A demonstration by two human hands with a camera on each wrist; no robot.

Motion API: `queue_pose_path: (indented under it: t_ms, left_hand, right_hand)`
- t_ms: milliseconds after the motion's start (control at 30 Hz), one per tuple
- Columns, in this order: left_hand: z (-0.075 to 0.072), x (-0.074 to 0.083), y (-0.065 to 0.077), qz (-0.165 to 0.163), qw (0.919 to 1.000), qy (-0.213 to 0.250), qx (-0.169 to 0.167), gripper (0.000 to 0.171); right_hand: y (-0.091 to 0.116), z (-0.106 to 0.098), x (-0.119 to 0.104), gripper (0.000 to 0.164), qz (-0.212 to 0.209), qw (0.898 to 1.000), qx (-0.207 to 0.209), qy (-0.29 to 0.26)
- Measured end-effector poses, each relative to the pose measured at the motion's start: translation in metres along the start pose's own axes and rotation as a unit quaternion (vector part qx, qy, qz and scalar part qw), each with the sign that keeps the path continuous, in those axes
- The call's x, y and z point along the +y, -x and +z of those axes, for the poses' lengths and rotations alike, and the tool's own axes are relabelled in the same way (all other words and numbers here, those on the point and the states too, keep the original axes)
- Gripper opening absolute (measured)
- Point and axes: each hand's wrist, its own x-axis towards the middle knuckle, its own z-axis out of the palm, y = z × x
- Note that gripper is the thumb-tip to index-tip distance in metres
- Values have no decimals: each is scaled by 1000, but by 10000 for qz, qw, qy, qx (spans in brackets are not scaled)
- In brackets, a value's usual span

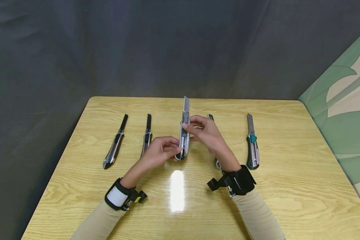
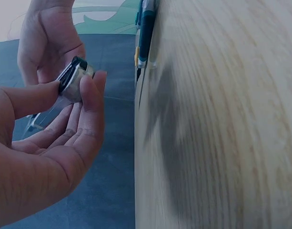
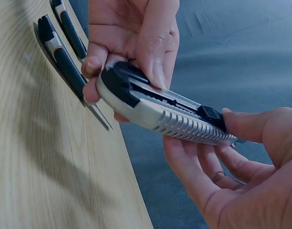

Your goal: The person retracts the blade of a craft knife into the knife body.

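Note:
A silver and black utility knife [image 1: 184,133] is held above the middle of the table, its blade out and pointing away from the person. The left hand [image 1: 160,150] pinches its rear end between thumb and fingers, as the left wrist view also shows. Nearer the blade, the right hand [image 1: 207,133] grips the body from the right. In the right wrist view the right thumb touches the black slider [image 3: 211,115], with fingers under the ribbed silver side [image 3: 193,128].
On the wooden table [image 1: 288,140] lie two knives with black blades, a left one [image 1: 114,146] and one beside the left hand [image 1: 147,136]. Another knife [image 1: 210,116] is partly hidden under the right hand. A teal-slider knife [image 1: 252,146] lies farther right.

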Motion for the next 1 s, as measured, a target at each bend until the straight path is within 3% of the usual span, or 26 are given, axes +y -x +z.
queue_pose_path:
  t_ms: [267,400,800,1000]
  left_hand:
    - [-2,-26,-8,-72,10000,13,36,21]
    - [-3,-31,-9,-17,10000,86,31,21]
    - [-9,-28,-3,-131,9994,314,-90,25]
    - [-4,-11,0,-41,9991,292,-314,25]
  right_hand:
    - [2,0,2,28,-96,9998,-149,83]
    - [3,0,3,28,-136,9996,-189,142]
    - [0,6,5,33,-169,9989,-436,-50]
    - [4,2,6,33,-255,9990,-364,-39]
